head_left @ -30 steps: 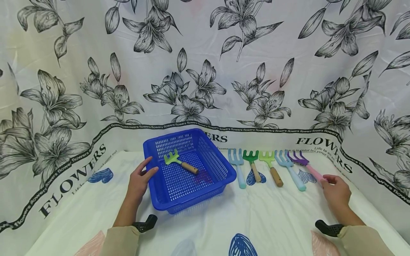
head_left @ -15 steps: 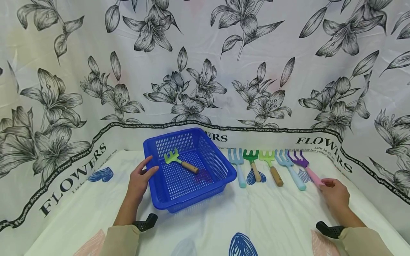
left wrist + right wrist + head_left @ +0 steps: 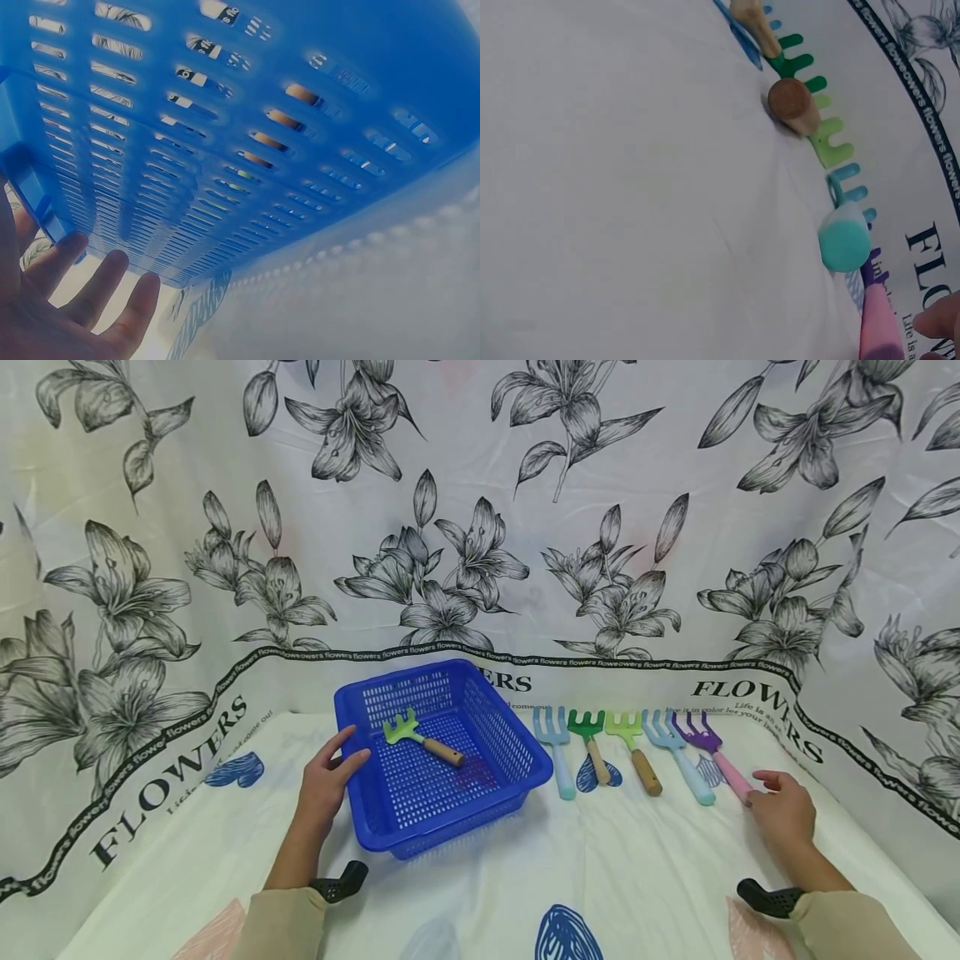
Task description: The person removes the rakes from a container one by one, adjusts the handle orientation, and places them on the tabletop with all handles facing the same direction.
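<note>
A blue perforated plastic basket (image 3: 450,839) stands left of centre in the head view. Inside it lies a light green hand fork with a wooden handle (image 3: 444,752). My left hand (image 3: 324,787) rests at the basket's left rim, thumb and index finger overlapping it; in the left wrist view the other fingers (image 3: 112,281) spread loosely beside the outer wall. On the right, my right hand (image 3: 783,810) is by the handle end of a purple-and-pink hand fork (image 3: 731,772). The right wrist view shows a fingertip (image 3: 934,319) beside the pink handle, a gap between them.
Left of the purple fork, in a row, lie a light blue hand fork (image 3: 686,768), a light green one (image 3: 641,764), a dark green one (image 3: 596,756) and another light blue one (image 3: 561,764). A flower-printed curtain (image 3: 615,610) hangs behind the white cloth (image 3: 637,877).
The purple-and-pink fork's handle has swung slightly left and toward me, beside the row. My right hand has loosened its fingers from the handle. The left hand and basket stay put.
</note>
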{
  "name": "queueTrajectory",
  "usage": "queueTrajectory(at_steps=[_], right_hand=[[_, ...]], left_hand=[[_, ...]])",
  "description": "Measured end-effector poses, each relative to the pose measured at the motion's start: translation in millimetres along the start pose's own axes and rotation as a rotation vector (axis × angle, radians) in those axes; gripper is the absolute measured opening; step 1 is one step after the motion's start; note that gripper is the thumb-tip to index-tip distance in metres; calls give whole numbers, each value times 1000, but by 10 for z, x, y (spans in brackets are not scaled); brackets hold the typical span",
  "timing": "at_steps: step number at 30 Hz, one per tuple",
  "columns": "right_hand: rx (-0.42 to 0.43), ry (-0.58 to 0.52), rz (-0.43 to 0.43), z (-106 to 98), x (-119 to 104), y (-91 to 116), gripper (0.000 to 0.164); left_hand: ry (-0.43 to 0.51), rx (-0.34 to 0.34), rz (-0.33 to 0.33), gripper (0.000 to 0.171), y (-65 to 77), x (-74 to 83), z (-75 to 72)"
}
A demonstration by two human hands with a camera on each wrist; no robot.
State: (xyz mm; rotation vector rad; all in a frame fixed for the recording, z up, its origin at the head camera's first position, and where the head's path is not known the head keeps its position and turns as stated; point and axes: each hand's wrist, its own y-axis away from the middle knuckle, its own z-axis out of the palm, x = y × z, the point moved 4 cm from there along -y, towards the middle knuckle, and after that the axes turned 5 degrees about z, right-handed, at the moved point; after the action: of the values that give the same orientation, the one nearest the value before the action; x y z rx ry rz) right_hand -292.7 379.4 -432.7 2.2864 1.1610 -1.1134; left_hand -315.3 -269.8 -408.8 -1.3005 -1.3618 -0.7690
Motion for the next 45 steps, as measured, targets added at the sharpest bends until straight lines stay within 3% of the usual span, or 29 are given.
queueTrajectory(at_steps=[5,13,20,33,45], right_hand=[[42,4,-74,5,-168,69,40],[-16,-44,-156,98,-596,271,41],[-121,-89,-257,199,-980,471,40],[-282,-152,-532,492,-1575,800,43],[-425,-188,-634,779,-1826,1071,48]], left_hand=[[-7,3,2,71,-13,-2,-3],[-4,1,3,70,-15,-12,-16],[6,1,6,70,-5,-9,0],[-7,11,12,70,-2,-13,7],[4,8,-2,69,-7,8,-5]])
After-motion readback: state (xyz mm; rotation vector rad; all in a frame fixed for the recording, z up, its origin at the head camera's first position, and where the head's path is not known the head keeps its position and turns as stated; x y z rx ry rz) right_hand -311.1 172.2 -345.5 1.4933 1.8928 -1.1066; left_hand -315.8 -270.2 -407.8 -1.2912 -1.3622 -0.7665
